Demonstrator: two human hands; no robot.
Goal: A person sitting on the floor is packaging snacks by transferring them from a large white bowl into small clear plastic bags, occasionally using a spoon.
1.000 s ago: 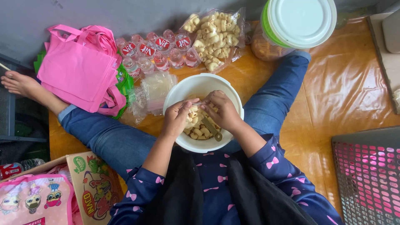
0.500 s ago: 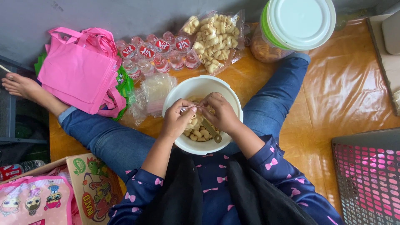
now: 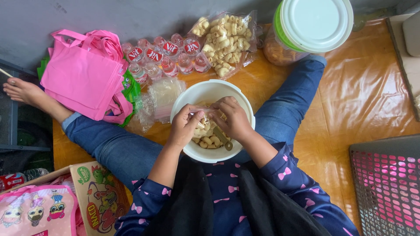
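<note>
Over the white bowl (image 3: 213, 92), between the person's legs, both hands meet above the pale crackers (image 3: 209, 140). Left hand (image 3: 186, 125) pinches the edge of a small clear bag (image 3: 202, 114); right hand (image 3: 234, 118) is closed on its other side. For a good fill, I think the mouth should stay wide and low over the bowl. Wrists bend inward, elbows near the body.

The person wears a dark navy long-sleeved top scattered with small pink bows (image 3: 284, 173); its sleeves are pushed up toward the elbows at 7 and 4 o'clock; a plain black cloth panel (image 3: 205, 205) hangs down the front at 6 o'clock; blue denim jeans (image 3: 118, 146) cover both legs, hems ending above a bare foot (image 3: 22, 89) at 9 o'clock; both hands are bare.
</note>
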